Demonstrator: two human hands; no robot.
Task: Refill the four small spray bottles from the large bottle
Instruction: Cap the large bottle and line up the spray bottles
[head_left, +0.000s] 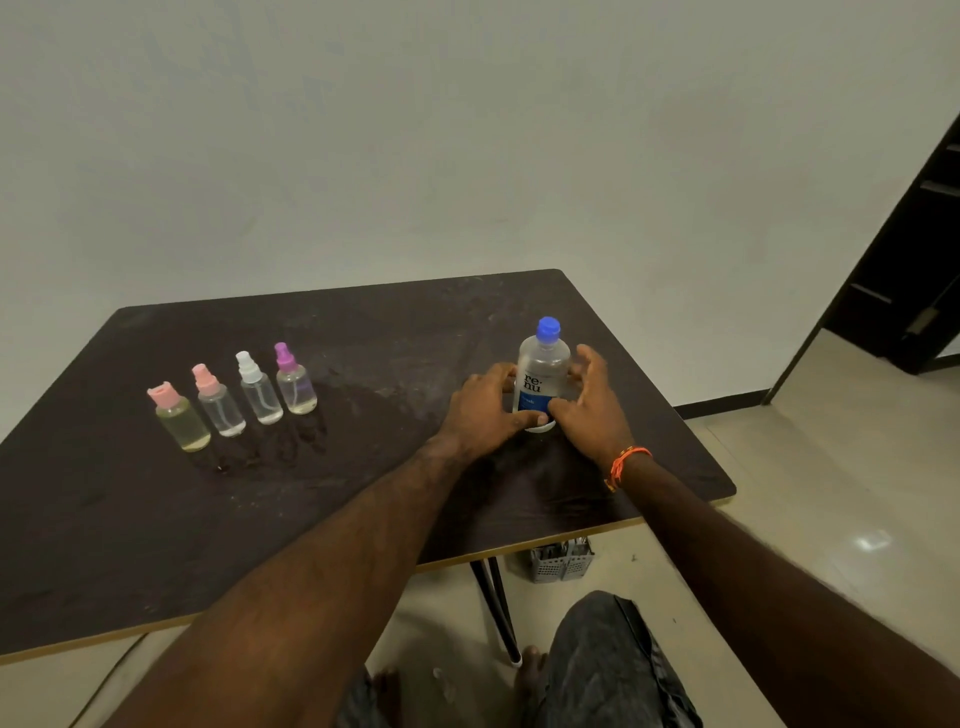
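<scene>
Hands cupped the large bottle (540, 379), blue-capped and nearly full of clear liquid, upright on our table's (363, 332) right side: left hand (488, 410) gripping, right hand (587, 405) loosely spread. Four small spray bottles (234, 400), partly filled, stood well left.

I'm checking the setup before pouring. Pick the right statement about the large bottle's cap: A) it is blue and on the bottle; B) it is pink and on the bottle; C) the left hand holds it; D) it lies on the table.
A: the blue cap sits on top of the upright large bottle, above both hands.
</scene>
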